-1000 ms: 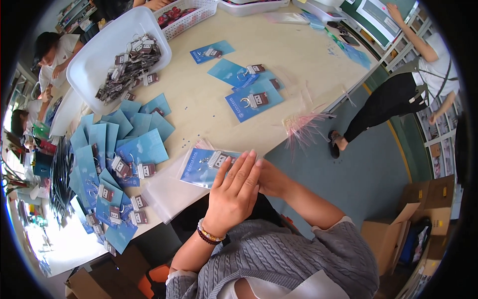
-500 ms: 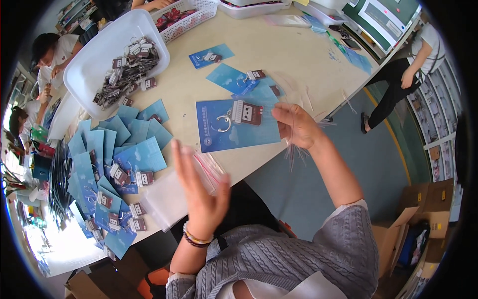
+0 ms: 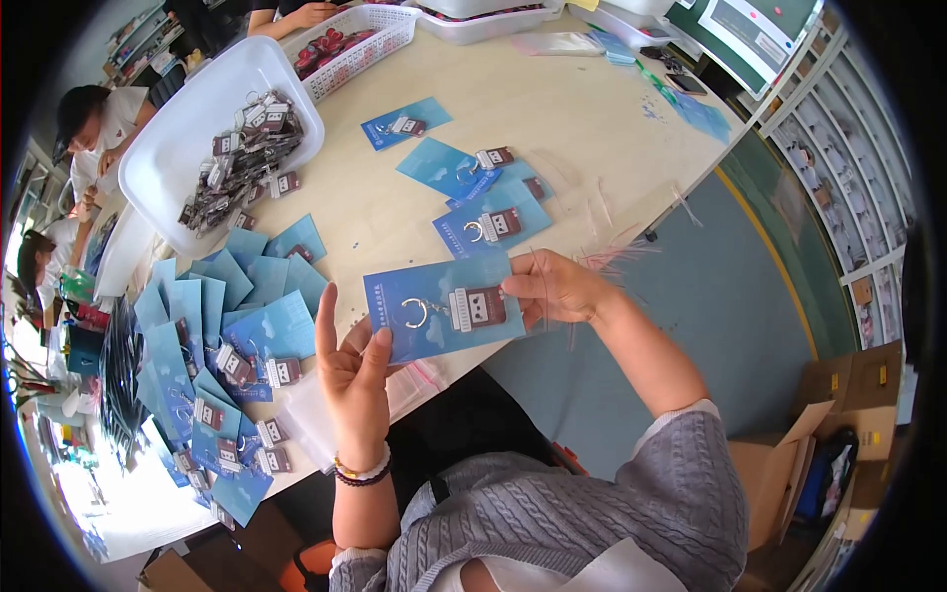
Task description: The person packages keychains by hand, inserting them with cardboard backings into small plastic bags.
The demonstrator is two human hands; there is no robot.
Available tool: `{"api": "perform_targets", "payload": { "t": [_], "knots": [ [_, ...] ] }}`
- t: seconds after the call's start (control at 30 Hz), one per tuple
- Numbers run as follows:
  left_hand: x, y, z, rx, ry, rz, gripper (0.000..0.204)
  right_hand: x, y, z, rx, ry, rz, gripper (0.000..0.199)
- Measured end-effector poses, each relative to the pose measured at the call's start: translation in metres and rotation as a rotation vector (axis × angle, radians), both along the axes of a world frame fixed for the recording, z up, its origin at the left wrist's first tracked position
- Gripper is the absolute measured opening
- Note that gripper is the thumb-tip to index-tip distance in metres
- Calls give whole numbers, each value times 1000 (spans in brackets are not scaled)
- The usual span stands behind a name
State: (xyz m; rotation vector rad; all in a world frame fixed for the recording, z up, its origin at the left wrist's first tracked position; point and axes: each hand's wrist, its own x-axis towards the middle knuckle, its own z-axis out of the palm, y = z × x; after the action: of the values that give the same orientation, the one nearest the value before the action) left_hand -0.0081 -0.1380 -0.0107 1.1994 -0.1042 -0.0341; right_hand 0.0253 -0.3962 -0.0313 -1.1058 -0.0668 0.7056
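Observation:
Over the table's near edge I hold up a blue card [image 3: 444, 341] that bears a metal key ring and a brown-and-white charm keychain [image 3: 478, 308]. My right hand [image 3: 557, 286] pinches its right end, thumb on the front. At the lower left corner, my left hand [image 3: 357, 380] grips the card between thumb and curled fingers, its index finger pointing up. Clear plastic bags [image 3: 321, 414] with a red strip lie beneath my left hand. Beyond the held card, another card with a keychain [image 3: 493, 222] rests on the table.
A pile of blue cards and keychains [image 3: 222, 365] covers the table's left side. Behind it stands a white bin [image 3: 148, 183] of keychains. Thin clear strands [image 3: 617, 259] lie at the right table edge. Other people sit at the far left; open cardboard boxes [image 3: 774, 464] stand right.
My left hand has gone from spread and apart to gripping the card's lower left corner. The card has come down and left, nearer to me, with my right hand still on it.

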Motion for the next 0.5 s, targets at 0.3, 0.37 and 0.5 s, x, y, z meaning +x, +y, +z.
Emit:
{"api": "perform_targets", "payload": {
  "t": [0.3,0.37,0.5],
  "knots": [
    [-9,-7,-14,49,17,31,77,11,-3,11,-277,-153,-145,19],
    [-8,-4,-15,260,-55,94,78,31,-24,16,-395,-198,-189,21],
    [-18,-1,-14,774,-281,199,82,84,-79,20,-662,-217,-98,21]
  ]
}}
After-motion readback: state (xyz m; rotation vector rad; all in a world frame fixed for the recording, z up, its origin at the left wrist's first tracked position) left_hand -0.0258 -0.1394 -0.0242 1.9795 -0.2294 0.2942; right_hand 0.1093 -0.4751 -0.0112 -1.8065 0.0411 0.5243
